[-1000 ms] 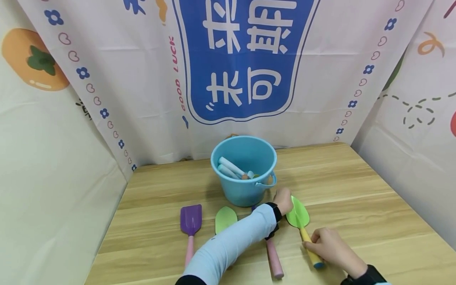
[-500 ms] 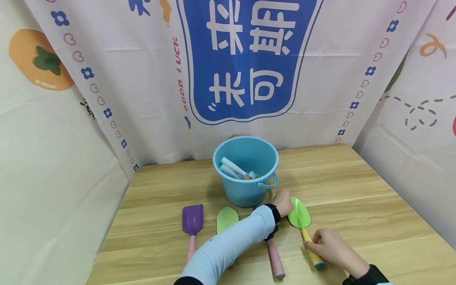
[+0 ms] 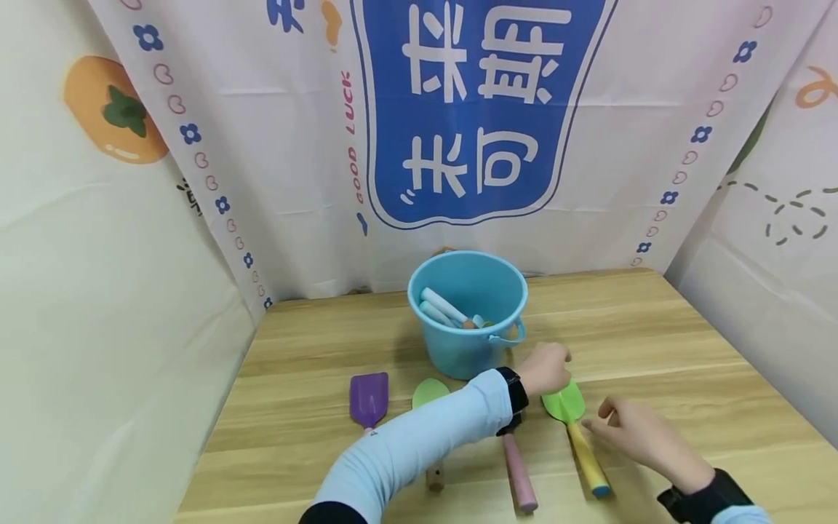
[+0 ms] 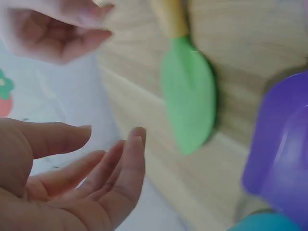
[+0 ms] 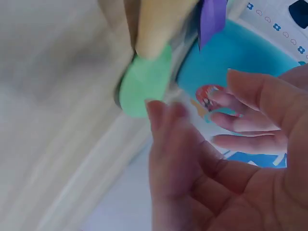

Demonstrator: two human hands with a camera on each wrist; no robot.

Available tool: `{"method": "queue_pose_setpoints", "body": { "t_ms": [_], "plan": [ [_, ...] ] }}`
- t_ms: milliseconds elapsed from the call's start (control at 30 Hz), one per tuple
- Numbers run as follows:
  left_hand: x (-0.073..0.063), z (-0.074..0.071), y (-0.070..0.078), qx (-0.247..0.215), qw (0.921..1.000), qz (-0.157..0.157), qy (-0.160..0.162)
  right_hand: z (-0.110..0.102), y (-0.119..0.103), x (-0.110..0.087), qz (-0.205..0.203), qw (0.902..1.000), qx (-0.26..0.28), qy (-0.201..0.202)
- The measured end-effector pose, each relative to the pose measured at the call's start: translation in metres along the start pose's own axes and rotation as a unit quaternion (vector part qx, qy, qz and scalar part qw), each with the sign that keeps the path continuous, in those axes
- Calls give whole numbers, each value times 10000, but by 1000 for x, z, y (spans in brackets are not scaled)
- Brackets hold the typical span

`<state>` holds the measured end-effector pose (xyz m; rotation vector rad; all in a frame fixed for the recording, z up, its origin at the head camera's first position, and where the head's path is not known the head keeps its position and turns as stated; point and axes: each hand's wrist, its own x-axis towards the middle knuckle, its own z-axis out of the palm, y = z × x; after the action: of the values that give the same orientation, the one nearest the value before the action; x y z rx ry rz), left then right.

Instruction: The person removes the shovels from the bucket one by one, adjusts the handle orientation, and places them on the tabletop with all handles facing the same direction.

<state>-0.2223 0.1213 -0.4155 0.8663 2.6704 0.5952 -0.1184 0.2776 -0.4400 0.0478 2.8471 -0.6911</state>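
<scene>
A toy trowel [image 3: 567, 405] with a bright green blade and a yellow handle lies on the table between my hands. My left hand [image 3: 545, 369] hovers by the blade's far end, its fingers loosely bent around nothing, as the left wrist view shows. To the right of the handle is my right hand [image 3: 644, 431], thumb and fingers apart and holding nothing. Under the left forearm lies a pink-handled shovel [image 3: 520, 473]; its purple blade [image 4: 284, 144] shows in the left wrist view. The left sleeve also partly covers a pale green trowel [image 3: 430, 391].
A light blue bucket [image 3: 452, 358] stands behind the row, with several pale blue handles [image 3: 447, 304] inside. Farther left lies a purple shovel [image 3: 369, 398], its handle hidden by the sleeve. Printed cloth [image 3: 314, 262] hangs behind and beside the wooden table [image 3: 314, 342].
My right hand has let go of the yellow handle and drawn off to the right. My left hand has lifted from the green blade's edge, fingers loosened. The head view has turned slightly left.
</scene>
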Motion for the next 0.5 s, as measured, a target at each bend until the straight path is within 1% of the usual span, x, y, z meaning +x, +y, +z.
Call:
{"method": "queue_pose_setpoints", "body": {
  "t_ms": [33, 133, 200, 267, 367, 467, 500],
  "plan": [
    [-4, -5, 2, -160, 9997, 167, 75, -4, -1, 1, -85, 9999, -74, 48],
    [-15, -23, 8, -512, 9971, 516, 233, -17, -4, 5, -322, 9989, -249, 249],
    [-22, -37, 11, -673, 9949, 660, 369, -26, -7, 9, -454, 9977, -353, 365],
    [-26, -52, 11, -709, 9933, 740, 542, -34, -11, 12, -532, 9968, -413, 434],
    [-28, -72, 4, -808, 9896, 830, 854, -45, -20, 18, -620, 9953, -562, 495],
    [-28, -90, -9, -926, 9850, 874, 1162, -55, -32, 22, -779, 9933, -653, 552],
    [-29, -95, -14, -1033, 9832, 853, 1238, -58, -37, 24, -851, 9924, -683, 579]
  ]
}}
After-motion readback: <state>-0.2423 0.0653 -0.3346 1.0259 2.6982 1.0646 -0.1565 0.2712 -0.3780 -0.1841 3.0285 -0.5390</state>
